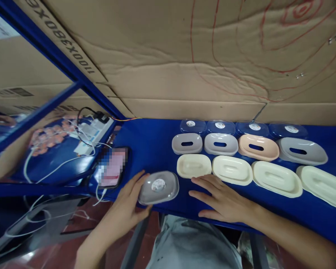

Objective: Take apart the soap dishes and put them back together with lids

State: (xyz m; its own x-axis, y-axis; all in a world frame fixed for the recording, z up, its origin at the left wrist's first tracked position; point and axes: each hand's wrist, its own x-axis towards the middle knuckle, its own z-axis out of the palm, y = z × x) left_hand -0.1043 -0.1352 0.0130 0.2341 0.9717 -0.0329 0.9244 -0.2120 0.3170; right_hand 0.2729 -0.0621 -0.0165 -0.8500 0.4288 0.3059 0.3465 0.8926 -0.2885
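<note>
My left hand [131, 201] is curled round the left end of a grey soap dish [172, 188] with a clear lid and a round sticker, near the table's front edge. My right hand [221, 200] is open, its fingers spread, apart from that dish and just in front of the cream soap dish bases [194, 166]. Behind the bases runs a row of slotted soap dish trays, grey [187, 139] and peach [268, 147]. Clear lids [193, 129] with round stickers lie in the back row.
A phone [114, 168] with a white cable lies on the blue table [149, 138] at left, by a power strip [100, 129]. A blue frame post [93, 97] and a cardboard wall [156, 82] bound the table. Another person's arm [9, 157] shows far left.
</note>
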